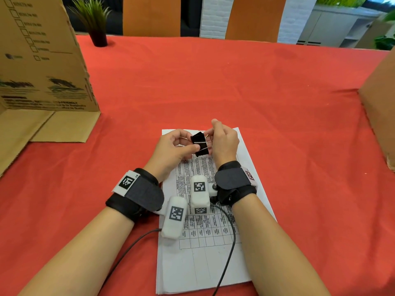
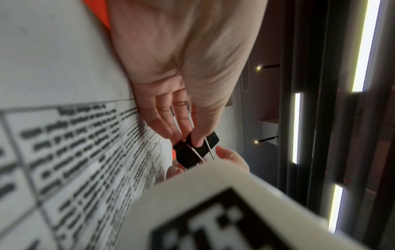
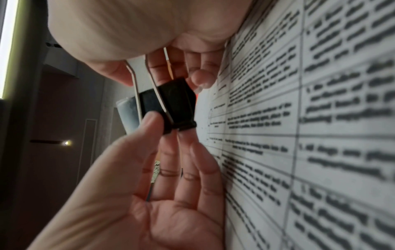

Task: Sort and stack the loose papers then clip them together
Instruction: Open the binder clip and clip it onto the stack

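Note:
A black binder clip (image 1: 199,144) with silver wire handles is held between both hands over the far end of a stack of printed papers (image 1: 203,263). My left hand (image 1: 176,146) pinches the clip's black body, thumb on top. My right hand (image 1: 225,139) grips the wire handles, fingers curled. In the left wrist view the clip (image 2: 192,152) sits under my left hand's thumb (image 2: 198,132), apart from the papers (image 2: 53,67). The right wrist view shows the clip (image 3: 177,104) beside the papers (image 3: 320,118), with nothing in its mouth.
The stack lies on a red tablecloth (image 1: 213,82). A cardboard box (image 1: 42,60) with its flaps down stands at the left, and another box (image 1: 380,116) at the right. A small potted plant (image 1: 96,24) is at the back left. Black cables (image 1: 230,242) trail over the papers.

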`<move>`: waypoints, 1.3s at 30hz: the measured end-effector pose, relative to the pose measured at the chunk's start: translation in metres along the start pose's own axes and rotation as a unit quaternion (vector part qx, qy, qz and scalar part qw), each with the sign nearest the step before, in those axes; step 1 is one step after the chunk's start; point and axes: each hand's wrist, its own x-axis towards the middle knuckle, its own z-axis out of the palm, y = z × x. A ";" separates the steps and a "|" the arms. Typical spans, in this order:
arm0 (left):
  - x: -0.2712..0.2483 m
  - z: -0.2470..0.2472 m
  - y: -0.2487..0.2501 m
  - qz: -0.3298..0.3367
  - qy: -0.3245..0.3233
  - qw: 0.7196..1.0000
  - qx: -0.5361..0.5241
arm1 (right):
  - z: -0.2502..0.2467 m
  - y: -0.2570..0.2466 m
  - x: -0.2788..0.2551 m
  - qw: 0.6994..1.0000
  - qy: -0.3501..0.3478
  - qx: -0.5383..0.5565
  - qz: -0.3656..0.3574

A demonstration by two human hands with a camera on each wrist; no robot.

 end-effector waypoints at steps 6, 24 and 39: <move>0.000 0.000 -0.001 0.013 0.007 1.000 0.014 | 0.002 0.004 0.002 0.999 0.004 -0.025 -0.027; 0.002 -0.022 0.019 -0.164 0.086 0.978 0.098 | -0.007 0.014 0.018 0.983 0.057 0.124 0.120; 0.026 -0.027 0.006 -0.289 -0.062 0.941 -0.166 | -0.007 0.017 0.025 0.993 0.015 0.058 0.103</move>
